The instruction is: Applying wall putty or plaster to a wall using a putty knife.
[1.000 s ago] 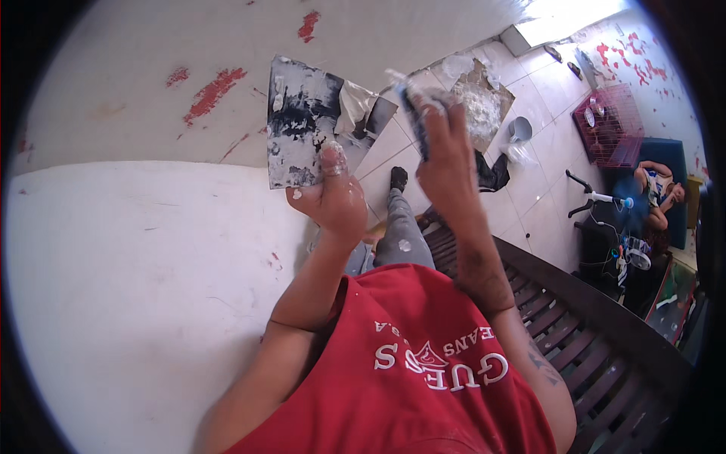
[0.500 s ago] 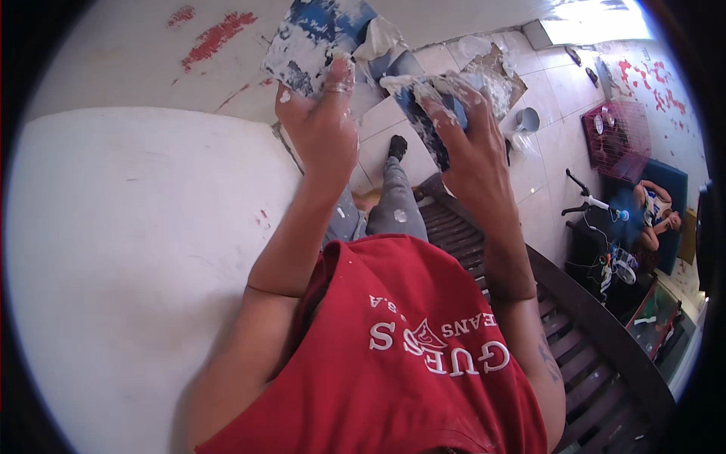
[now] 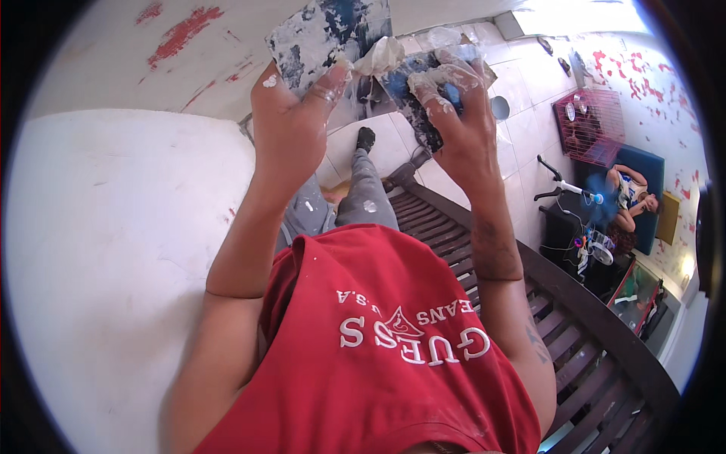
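My left hand (image 3: 291,117) is closed on a flat blue putty spreader (image 3: 333,38), its face streaked with white putty. My right hand (image 3: 465,125) grips a second blue putty spreader (image 3: 412,98), with putty caked over its fingers. Both tools are raised in front of me, their near edges almost meeting. A soft lump of white putty (image 3: 380,57) sits between them, against the edge of the left spreader. From this angle I cannot tell which blade bears its weight.
A white wall (image 3: 121,227) with red patches rises at my left. Under and right of me curves a dark slatted bench (image 3: 575,333). On the tiled floor (image 3: 518,129) stands a grey bucket (image 3: 500,108). Further right are a pink wire cage (image 3: 590,125), a blue fan (image 3: 601,198) and a reclining person (image 3: 631,197).
The two spreaders have come closer together, the right one swinging in toward the left. The lump of putty now shows between them. The whole view has shifted slightly.
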The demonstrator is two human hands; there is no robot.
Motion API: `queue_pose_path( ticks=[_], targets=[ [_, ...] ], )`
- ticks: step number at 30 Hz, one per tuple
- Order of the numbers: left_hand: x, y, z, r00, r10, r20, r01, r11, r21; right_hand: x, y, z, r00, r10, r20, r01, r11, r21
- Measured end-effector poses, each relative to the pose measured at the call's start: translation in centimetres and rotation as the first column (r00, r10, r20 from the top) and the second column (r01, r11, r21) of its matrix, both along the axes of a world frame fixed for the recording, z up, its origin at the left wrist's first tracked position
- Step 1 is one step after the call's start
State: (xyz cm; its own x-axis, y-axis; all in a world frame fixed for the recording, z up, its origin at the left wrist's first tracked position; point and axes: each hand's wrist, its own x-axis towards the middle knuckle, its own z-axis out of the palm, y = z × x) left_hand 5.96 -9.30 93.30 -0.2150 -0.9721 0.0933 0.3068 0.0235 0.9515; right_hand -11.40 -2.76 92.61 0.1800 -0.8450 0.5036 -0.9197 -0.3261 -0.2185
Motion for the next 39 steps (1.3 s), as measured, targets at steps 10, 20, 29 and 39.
queue_pose_path(
  ticks=[10, 20, 29, 39],
  targets=[
    [0.4, -0.1, 1.9, 0.944, -0.157, 0.29, 0.224, 0.951, -0.213, -0.3, -1.9, -1.4, 0.998, 0.056, 0.03, -0.046, 0.959, -0.28],
    [1.1, -0.9, 0.3, 0.773, -0.215, 0.596, 0.421, 0.878, -0.229, -0.4, -3.5, -1.2, 0.983, 0.156, 0.094, -0.05, 0.728, -0.684],
    [2.3, -5.8, -5.8, 0.939, -0.343, -0.022, 0.343, 0.93, 0.13, -2.4, 1.2, 2.5, 0.848, 0.155, 0.507, -0.307, 0.923, 0.231],
    [-0.7, -2.9, -8.5, 0.77, -0.511, -0.382, 0.638, 0.627, 0.447, -7.0, -0.9, -6.5, 0.109, -0.445, 0.889, -0.674, 0.624, 0.396]
  ],
)
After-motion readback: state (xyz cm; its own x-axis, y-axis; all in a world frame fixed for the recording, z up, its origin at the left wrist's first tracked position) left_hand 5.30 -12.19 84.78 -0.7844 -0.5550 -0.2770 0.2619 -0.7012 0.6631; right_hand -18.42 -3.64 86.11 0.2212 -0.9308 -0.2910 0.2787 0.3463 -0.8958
